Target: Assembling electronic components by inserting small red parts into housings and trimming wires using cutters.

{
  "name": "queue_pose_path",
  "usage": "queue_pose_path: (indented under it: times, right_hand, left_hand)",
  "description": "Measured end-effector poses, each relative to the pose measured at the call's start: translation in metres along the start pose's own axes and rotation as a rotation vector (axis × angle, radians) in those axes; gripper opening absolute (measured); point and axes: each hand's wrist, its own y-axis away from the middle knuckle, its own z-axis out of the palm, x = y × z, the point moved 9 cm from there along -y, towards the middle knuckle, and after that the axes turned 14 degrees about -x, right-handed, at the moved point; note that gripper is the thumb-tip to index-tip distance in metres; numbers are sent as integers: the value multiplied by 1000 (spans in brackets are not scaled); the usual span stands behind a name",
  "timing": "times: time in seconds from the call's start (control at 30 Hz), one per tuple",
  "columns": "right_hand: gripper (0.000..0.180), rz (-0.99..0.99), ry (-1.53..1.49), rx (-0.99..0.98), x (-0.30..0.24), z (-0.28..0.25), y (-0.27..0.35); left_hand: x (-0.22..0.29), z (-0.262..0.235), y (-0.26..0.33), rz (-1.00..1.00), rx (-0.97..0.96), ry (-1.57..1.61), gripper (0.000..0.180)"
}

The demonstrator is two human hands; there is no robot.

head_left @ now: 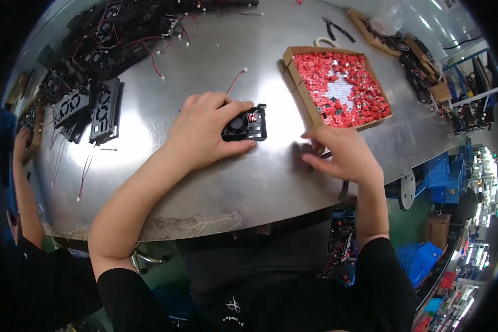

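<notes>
My left hand point(205, 124) is closed round a black plastic fan housing point(257, 133) lying on the metal table, thumb on its near edge and fingers over the far edge. A small round fan point(238, 124) shows in the housing, with a small red part point(253, 118) beside it. A red wire with a white plug point(245, 70) sticks out beyond the hand. To the right, my right hand point(343, 154) is over the table, slightly blurred, thumb and forefinger apart. A dark, slim tool point(344, 191) lies partly hidden beneath it; its kind cannot be made out.
A cardboard tray point(302, 91) of small red parts sits beyond my right hand. Pliers point(337, 30) lie behind it. Black fan housings point(102, 113) with loose wires pile up at left. Another person's arm point(25, 188) reaches in at far left. The table's near edge point(282, 217) curves in front.
</notes>
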Motion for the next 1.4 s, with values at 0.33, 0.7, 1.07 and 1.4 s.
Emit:
queue_pose_path:
  times: [0.33, 0.7, 1.07, 1.4]
  right_hand:
    - [94, -53, 188, 208, -5, 59, 92]
    - [30, -132, -165, 706, -33, 60, 110]
    - [52, 220, -107, 311, -40, 38, -22]
    - [65, 277, 310, 172, -80, 53, -24]
  left_hand:
    - [-2, 1, 6, -13, -10, 27, 64]
    - [-4, 5, 8, -29, -15, 16, 64]
    - [-4, -1, 16, -40, -5, 28, 64]
    - [-8, 5, 17, -47, -64, 31, 64]
